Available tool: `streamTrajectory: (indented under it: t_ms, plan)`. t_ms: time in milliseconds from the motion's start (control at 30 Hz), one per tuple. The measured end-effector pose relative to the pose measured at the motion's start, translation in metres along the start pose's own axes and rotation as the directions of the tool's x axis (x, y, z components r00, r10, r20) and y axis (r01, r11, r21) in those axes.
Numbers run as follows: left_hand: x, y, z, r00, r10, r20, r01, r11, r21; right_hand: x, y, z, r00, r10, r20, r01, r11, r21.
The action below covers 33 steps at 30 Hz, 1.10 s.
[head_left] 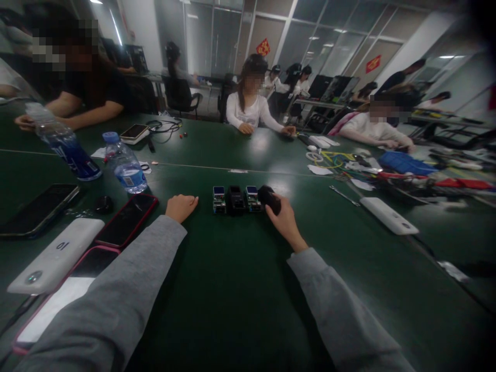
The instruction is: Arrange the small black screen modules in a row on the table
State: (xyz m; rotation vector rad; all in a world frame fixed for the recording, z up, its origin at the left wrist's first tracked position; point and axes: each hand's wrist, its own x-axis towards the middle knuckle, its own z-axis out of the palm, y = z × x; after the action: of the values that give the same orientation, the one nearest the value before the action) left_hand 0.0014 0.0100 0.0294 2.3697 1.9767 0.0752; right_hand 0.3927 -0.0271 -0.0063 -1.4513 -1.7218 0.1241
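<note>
My right hand (284, 219) is closed around a small black device (268, 198) at the right end of a short row on the green table (240, 289). The row holds a blue-topped module (219, 199), a black module (235, 199) and another blue-topped module (253, 198), standing side by side. My left hand (180, 206) rests on the table to the left of the row, fingers curled under, holding nothing that I can see. Both arms wear grey sleeves.
Left of my arm lie a red-cased phone (127, 219), a white power bank (56, 261), another phone (39, 209) and two water bottles (124, 164). A second white power bank (388, 215) lies to the right. Other people sit across the table among cables and parts.
</note>
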Motion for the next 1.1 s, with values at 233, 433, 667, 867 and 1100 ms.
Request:
streamTrajectory:
  t_ms: [233, 433, 667, 867, 1100]
  plan:
    - [0.001, -0.002, 0.002, 1.0, 0.006, -0.008, -0.006, 1.0, -0.006, 0.004, 0.02, -0.001, 0.95, 0.312, 0.006, -0.299, 0.905, 0.302]
    - [0.002, -0.001, 0.002, 1.0, -0.001, -0.01, 0.001, 1.0, 0.003, 0.004, 0.022, -0.001, 0.963, 0.248, -0.102, -0.242, 0.968, 0.064]
    - [0.001, 0.001, 0.001, 1.0, -0.019, -0.008, 0.019, 1.0, 0.012, 0.001, 0.006, 0.001, 1.0, -0.001, -0.019, 0.0, 0.999, -0.033]
    - [0.0, 0.002, 0.0, 1.0, -0.025, -0.012, 0.025, 1.0, 0.018, 0.004, 0.015, -0.005, 0.977, 0.202, -0.07, -0.198, 0.978, 0.07]
    - [0.0, 0.002, 0.0, 1.0, -0.029, -0.007, 0.03, 1.0, 0.004, 0.005, 0.02, -0.002, 0.947, 0.292, -0.136, -0.282, 0.956, 0.084]
